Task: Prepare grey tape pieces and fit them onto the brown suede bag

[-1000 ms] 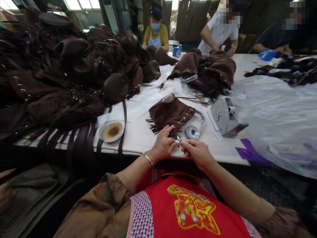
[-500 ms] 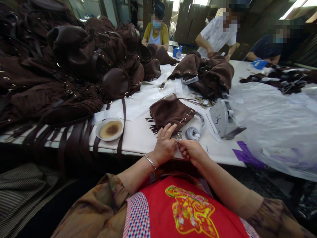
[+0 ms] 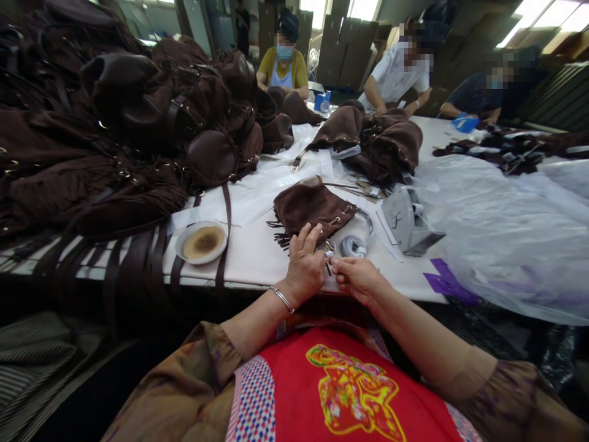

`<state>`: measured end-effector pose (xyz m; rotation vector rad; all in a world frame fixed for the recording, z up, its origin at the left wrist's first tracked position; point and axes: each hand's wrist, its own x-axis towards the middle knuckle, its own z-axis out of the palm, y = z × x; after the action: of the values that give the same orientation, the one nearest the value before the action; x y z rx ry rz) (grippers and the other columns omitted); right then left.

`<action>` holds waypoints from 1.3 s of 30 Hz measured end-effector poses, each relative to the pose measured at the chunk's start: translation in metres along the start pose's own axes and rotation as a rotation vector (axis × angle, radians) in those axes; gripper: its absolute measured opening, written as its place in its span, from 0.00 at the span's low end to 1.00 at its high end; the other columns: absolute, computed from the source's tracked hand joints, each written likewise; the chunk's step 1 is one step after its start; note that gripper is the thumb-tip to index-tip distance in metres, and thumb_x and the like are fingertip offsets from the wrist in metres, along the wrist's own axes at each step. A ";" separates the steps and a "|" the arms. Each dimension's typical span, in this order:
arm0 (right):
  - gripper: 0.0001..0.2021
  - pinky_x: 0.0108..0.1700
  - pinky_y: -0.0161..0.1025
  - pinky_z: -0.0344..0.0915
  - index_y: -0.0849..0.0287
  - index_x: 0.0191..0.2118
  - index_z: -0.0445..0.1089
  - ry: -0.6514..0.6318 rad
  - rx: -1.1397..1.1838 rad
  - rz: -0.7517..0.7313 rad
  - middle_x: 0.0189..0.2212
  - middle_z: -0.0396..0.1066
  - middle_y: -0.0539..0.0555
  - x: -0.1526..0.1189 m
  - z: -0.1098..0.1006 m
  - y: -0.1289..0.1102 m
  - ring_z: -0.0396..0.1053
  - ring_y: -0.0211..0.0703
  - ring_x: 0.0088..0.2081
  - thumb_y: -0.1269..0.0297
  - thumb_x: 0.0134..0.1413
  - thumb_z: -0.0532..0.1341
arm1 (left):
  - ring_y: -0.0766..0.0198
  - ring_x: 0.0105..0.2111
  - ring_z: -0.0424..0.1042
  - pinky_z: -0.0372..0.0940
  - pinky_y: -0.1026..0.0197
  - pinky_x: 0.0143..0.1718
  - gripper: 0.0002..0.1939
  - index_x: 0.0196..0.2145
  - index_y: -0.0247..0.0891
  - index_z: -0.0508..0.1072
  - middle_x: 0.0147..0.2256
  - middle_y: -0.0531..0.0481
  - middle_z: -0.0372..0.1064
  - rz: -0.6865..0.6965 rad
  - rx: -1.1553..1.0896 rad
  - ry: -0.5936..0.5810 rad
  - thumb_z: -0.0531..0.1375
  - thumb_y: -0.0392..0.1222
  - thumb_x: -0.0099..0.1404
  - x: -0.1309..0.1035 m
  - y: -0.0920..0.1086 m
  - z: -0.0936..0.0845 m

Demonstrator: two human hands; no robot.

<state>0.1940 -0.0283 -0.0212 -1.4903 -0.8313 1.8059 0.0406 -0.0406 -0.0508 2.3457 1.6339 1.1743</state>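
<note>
A small dark brown suede drawstring bag (image 3: pixel 308 209) with fringe and metal eyelets lies on the table. My left hand (image 3: pixel 306 267) is at its near edge, the outer fingers stretched against the suede. Its thumb side is closed on something small, mostly hidden by the hand. Just to the right, the fingertips of my right hand (image 3: pixel 361 279) are pinched together close to my left thumb. A tiny white piece and a short dark strip show between the hands; what exactly each holds is too small to make out. A grey coiled roll (image 3: pixel 353 247) lies beyond my right hand.
A white bowl (image 3: pixel 178 248) of tan stuff with a dark centre stands left. Heaped brown bags (image 3: pixel 129 141) fill the far left, their straps hanging over the edge. Rightward are a grey metal dispenser (image 3: pixel 400 218) and plastic sheeting (image 3: pixel 497 233). More bags (image 3: pixel 391 138) and several people are across the table.
My fingertips have parted slightly, and a white piece and a dark strip now show between them. The whole view has shifted a little; the bag stays under my left fingers.
</note>
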 end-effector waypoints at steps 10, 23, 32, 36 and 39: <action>0.16 0.19 0.29 0.55 0.60 0.24 0.67 -0.095 0.213 -0.157 0.18 0.62 0.44 0.002 0.017 -0.006 0.55 0.28 0.18 0.62 0.36 0.74 | 0.48 0.65 0.55 0.52 0.40 0.66 0.11 0.30 0.35 0.77 0.64 0.41 0.56 -0.199 -0.264 0.051 0.57 0.38 0.67 0.016 0.003 -0.011; 0.14 0.35 0.36 0.63 0.55 0.25 0.70 0.024 -0.498 -0.910 0.23 0.69 0.50 0.017 0.010 0.000 0.63 0.40 0.27 0.54 0.57 0.62 | 0.53 0.64 0.58 0.53 0.50 0.66 0.16 0.29 0.37 0.77 0.63 0.42 0.59 -0.295 -0.565 -0.274 0.56 0.46 0.69 0.027 -0.022 -0.043; 0.08 0.37 0.36 0.64 0.54 0.29 0.75 -0.130 -0.504 -0.964 0.27 0.74 0.51 0.025 0.011 -0.010 0.69 0.41 0.30 0.61 0.57 0.62 | 0.53 0.64 0.57 0.54 0.50 0.66 0.21 0.28 0.37 0.76 0.64 0.44 0.58 -0.314 -0.668 -0.284 0.53 0.52 0.71 0.020 -0.033 -0.041; 0.12 0.28 0.33 0.59 0.57 0.21 0.71 -0.083 -0.496 -0.784 0.19 0.70 0.47 0.029 0.010 -0.017 0.63 0.36 0.23 0.58 0.50 0.68 | 0.53 0.64 0.58 0.55 0.50 0.65 0.19 0.33 0.36 0.77 0.65 0.43 0.56 -0.313 -0.757 -0.279 0.54 0.51 0.71 0.018 -0.038 -0.040; 0.12 0.27 0.32 0.57 0.58 0.21 0.71 -0.141 -0.568 -0.774 0.19 0.69 0.46 0.033 0.010 -0.022 0.62 0.34 0.23 0.58 0.50 0.67 | 0.53 0.65 0.57 0.51 0.50 0.67 0.19 0.32 0.35 0.77 0.65 0.43 0.56 -0.321 -0.841 -0.311 0.55 0.51 0.70 0.018 -0.041 -0.039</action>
<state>0.1814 0.0109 -0.0209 -1.0953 -1.8031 1.1334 -0.0123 -0.0221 -0.0313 1.5678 1.0529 1.0648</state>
